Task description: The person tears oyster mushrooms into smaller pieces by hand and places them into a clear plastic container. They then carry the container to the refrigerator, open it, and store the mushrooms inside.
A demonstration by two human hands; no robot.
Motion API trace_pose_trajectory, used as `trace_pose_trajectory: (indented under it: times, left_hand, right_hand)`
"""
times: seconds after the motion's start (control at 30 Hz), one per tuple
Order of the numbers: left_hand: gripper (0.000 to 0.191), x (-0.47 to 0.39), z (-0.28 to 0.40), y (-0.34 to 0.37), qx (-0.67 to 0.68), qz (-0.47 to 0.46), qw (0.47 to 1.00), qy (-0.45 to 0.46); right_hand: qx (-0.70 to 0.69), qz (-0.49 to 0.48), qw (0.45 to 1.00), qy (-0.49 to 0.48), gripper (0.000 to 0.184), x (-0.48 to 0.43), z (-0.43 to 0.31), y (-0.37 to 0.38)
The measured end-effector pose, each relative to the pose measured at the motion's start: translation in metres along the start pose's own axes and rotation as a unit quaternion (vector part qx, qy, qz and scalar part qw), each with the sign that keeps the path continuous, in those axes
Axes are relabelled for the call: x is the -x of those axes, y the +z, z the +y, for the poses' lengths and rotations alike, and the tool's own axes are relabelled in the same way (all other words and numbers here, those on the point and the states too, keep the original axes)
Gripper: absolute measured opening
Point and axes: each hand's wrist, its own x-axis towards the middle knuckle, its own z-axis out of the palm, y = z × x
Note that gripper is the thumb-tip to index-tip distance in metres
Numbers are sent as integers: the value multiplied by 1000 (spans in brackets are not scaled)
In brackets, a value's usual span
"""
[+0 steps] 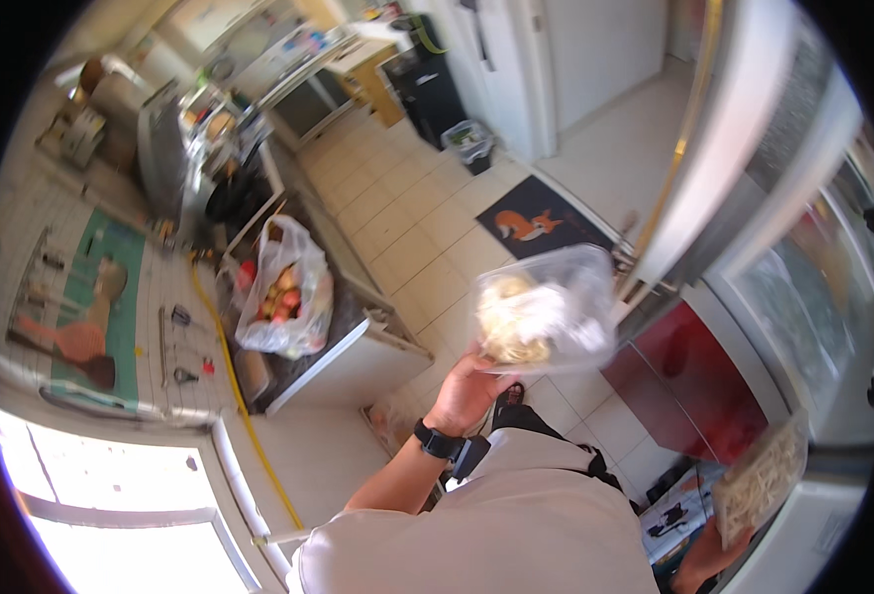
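My left hand [465, 397], with a black band at the wrist, grips a clear plastic container [589, 297] by its near left corner. Pale yellow, noodle-like food [515, 345] lies in the container beside a white, crumpled, bag-like thing [537, 308]. At the lower right my right hand [726, 553] holds a second clear container [763, 475] tilted on edge. It is packed with pale strips of food that I cannot name exactly. This second container is close to the open refrigerator [801, 260], whose inside is blurred.
A white plastic bag of red and yellowish fruit or vegetables [284, 304] stands on the dark counter [347, 349]. Utensils hang on the tiled wall [151, 297]. Red lower cabinet-like panels [689, 379] are at right. A fox-print mat [533, 219] and a waste bin [470, 145] are on the floor.
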Motion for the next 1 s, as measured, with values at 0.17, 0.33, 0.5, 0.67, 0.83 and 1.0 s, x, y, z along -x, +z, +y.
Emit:
trace_pose_trajectory:
  times: [0.17,0.33,0.5,0.67,0.83,1.0]
  left_hand:
    - [41,26,15,-187,108,277,915,274]
    - [46,72,55,-329,168,554,706,408]
    - [57,132,120,-398,127,614,566,536]
    - [54,183,232,-487,57,670,543,503]
    - [54,207,288,-533,-585,773,242,-47]
    - [41,132,296,-476,-682,669,279,103]
  right_hand:
    - [263,-144,953,-36,58,36,4,69]
    - [325,-61,936,-119,59,38,32,139]
    - [198,-27,975,-97,59,14,51,138]
    - [147,-12,983,-106,59,5,56,131]
    - [66,28,995,-66,59,20,56,152]
    - [16,24,997,-77,52,33,61,173]
